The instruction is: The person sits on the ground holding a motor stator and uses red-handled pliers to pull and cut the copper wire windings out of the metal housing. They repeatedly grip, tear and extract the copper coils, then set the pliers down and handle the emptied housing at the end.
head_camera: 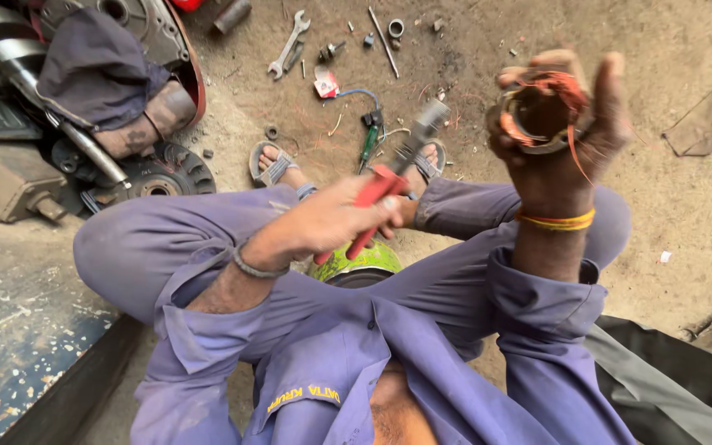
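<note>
My left hand [335,221] was clenched around the red handles of a pair of pliers [391,177], held just above my crossed legs. The tool's long axis ran from lower left to upper right, its grey nose aimed up toward the wound coil [537,111] but apart from it, with open ground showing between.

My right hand [566,136] was raised higher and further out, fingers [611,91] and thumb wrapped about the coil's round metal body. It was a ring-shaped stator with copper wire bunched at its rim and a loose strand trailing down past my wrist. The coil lay up and to the right of the pliers' tip; its opening faced roughly toward me. The left hand held the tool, the right held the work, so the pliers were the nearer piece to close the gap.

A green, rounded object [356,262] sat between my legs, partly hidden. Beyond my sandalled feet, on the dirt floor, lay a green-handled screwdriver [369,142], a spanner [288,45] and scattered small parts.
</note>
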`<move>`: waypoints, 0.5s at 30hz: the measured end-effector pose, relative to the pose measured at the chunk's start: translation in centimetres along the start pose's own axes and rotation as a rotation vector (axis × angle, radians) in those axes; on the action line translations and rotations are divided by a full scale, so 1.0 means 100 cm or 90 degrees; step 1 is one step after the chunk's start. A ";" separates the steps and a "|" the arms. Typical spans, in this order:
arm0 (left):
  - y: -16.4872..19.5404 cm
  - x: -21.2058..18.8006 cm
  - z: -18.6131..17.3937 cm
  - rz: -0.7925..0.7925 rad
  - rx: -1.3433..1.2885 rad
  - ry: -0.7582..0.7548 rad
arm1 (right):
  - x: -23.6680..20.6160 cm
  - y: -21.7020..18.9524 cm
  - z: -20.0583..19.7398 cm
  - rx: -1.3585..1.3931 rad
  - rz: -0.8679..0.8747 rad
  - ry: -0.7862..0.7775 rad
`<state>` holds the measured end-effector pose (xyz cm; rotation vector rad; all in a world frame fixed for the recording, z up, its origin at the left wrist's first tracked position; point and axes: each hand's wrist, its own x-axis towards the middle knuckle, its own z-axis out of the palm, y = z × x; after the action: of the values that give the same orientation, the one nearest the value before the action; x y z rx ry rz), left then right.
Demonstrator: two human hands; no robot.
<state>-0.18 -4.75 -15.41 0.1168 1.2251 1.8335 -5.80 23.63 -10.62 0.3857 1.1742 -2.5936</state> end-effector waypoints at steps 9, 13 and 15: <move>-0.011 -0.004 0.006 -0.002 0.229 0.030 | 0.018 0.029 0.021 -0.100 0.189 -0.016; -0.001 -0.011 0.000 -0.002 0.294 0.038 | 0.015 0.039 0.027 -0.281 0.131 0.000; 0.005 -0.015 -0.001 0.028 0.315 0.040 | 0.013 0.041 0.031 -0.378 0.057 -0.022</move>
<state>0.32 -5.96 -14.53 0.3643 1.7120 1.5448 -5.96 18.54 -11.91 0.2513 1.7781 -2.0328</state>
